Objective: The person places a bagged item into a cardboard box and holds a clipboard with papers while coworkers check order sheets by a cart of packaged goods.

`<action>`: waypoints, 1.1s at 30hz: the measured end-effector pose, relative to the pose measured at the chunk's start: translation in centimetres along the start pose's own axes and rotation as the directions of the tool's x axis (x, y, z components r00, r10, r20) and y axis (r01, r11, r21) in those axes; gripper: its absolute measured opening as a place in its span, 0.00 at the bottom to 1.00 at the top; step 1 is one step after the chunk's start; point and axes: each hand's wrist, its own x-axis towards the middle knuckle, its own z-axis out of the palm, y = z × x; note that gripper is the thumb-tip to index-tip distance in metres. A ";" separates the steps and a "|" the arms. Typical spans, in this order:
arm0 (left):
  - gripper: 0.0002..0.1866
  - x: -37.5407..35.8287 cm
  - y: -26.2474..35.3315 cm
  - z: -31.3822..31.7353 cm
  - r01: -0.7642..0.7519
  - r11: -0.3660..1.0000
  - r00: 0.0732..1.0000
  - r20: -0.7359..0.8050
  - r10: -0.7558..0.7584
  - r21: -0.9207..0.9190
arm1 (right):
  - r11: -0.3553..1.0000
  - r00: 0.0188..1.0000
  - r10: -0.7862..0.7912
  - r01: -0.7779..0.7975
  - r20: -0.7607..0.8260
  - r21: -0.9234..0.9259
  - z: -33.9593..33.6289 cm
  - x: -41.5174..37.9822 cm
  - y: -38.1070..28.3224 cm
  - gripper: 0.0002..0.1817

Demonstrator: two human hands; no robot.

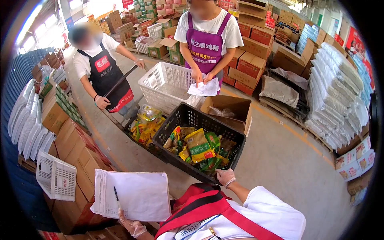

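Observation:
My left hand (133, 227), in a clear plastic glove, holds a stack of printed sheets (146, 196) at its lower edge. A pen (116, 194) lies over the top sheet, its lower end at my fingers. With my gloved right hand (226, 177) I grip the near right corner of a black plastic crate (176, 165). Inside the crate are several yellow and green food packets (197, 146). Left of it, a lower dark crate holds more yellow packets (146, 126).
A person in a dark apron (106, 70) grips a cart handle (124, 80). Another in a purple apron (208, 44) holds a paper (205, 88) beside a white crate (160, 94) and an open carton (228, 114). Stacked white sacks (334, 96) stand right, cartons (78, 160) left.

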 end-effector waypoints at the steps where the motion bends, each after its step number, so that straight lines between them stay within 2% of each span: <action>1: 0.26 0.1 0.0 -0.2 0.013 1.000 1.000 -0.006 -0.013 -0.017 | 1.000 1.000 -0.001 0.001 0.001 -0.001 0.0 0.0 0.0 0.14; 5: 0.26 -0.2 0.3 -0.1 -0.003 1.000 0.999 -0.044 0.003 -0.008 | 1.000 0.999 0.012 -0.011 0.048 -0.017 -0.5 0.1 -0.2 0.15; 7: 0.25 -0.7 0.4 0.1 -0.023 0.998 0.998 -0.060 0.026 0.052 | 1.000 0.999 0.012 -0.011 0.052 -0.016 -0.6 0.0 -0.2 0.15; 9: 0.25 0.1 0.4 -0.5 0.013 1.000 0.999 -0.048 -0.012 0.019 | 0.998 0.979 0.055 -0.049 0.199 -0.036 -1.4 0.3 -0.6 0.16; 11: 0.25 -0.1 0.4 -0.1 0.050 0.999 0.998 -0.031 -0.050 -0.016 | 0.999 0.984 0.042 -0.038 0.174 -0.027 -0.9 0.1 -0.4 0.16; 14: 0.25 -1.3 0.5 1.6 -0.014 0.999 0.999 -0.048 0.016 0.038 | 0.999 0.987 0.036 -0.034 0.156 -0.018 -1.2 0.2 -0.4 0.16; 16: 0.24 -1.6 0.7 2.1 0.035 0.999 0.999 -0.019 -0.035 -0.008 | 0.999 0.985 0.041 -0.039 0.166 -0.017 -1.3 0.2 -0.5 0.16; 21: 0.26 0.1 0.3 -0.2 0.009 0.999 1.000 -0.006 -0.009 0.047 | 0.998 0.977 0.061 -0.054 0.204 -0.038 -1.4 0.2 -0.6 0.17; 25: 0.27 0.5 0.7 -0.2 0.023 0.999 1.000 -0.011 -0.022 0.027 | 0.998 0.979 0.054 -0.050 0.197 -0.023 -1.6 0.2 -0.7 0.17; 27: 0.27 0.4 0.7 0.2 0.014 1.000 1.000 -0.008 -0.014 0.025 | 1.000 0.998 0.018 -0.018 0.054 0.006 -0.7 -0.1 -0.4 0.15; 33: 0.27 -1.1 1.0 2.2 0.066 0.998 0.998 -0.008 -0.066 -0.014 | 1.000 1.000 0.006 -0.006 -0.001 -0.008 -0.4 -0.3 -0.3 0.13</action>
